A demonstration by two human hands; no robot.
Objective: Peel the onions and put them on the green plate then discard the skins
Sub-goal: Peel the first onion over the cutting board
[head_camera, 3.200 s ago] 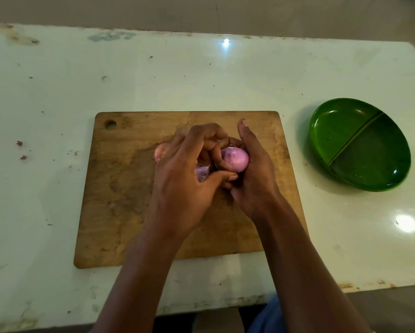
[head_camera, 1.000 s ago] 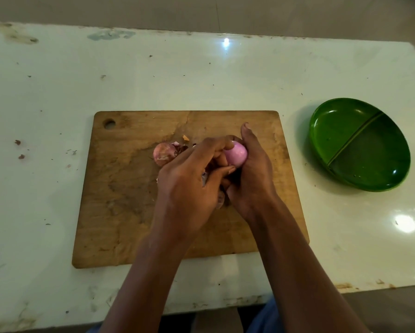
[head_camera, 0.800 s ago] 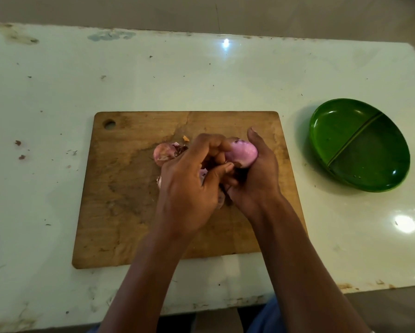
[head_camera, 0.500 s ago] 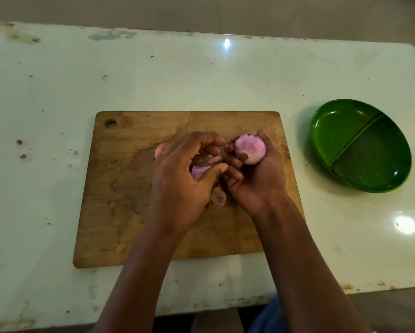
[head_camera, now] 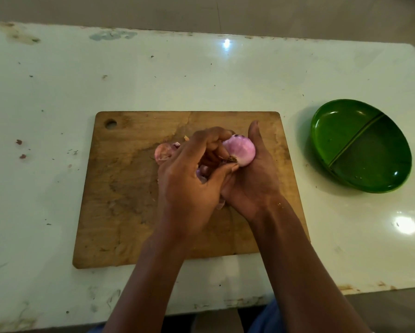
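Centre frame, over rectangular wooden cutting board [head_camera: 120, 188]: right hand [head_camera: 252, 183] cradles pink-purple round onion [head_camera: 241, 150], thumb upright beside it, fingers mostly hidden behind. Left hand [head_camera: 189, 186] pinches onion's brown root end between thumb and forefinger. Brownish-skinned second onion [head_camera: 162, 153] lies on board, left of hands. Oval green divided plate [head_camera: 336, 131] right of frame, well apart.

- The cutting board [head_camera: 129, 188] is seen to be of wood, matt and worn, with darker stains.
- The table top [head_camera: 201, 75] is shown pale and glossy, with lights mirrored in it and its edges chipped.
- The green plate [head_camera: 341, 131] is finished smooth and shiny, plastic by its look.
- The peeled onion [head_camera: 240, 150] is seen smooth, with a faint sheen and a dry, fibrous root tuft.
- The second onion [head_camera: 163, 153] is covered in papery skin.
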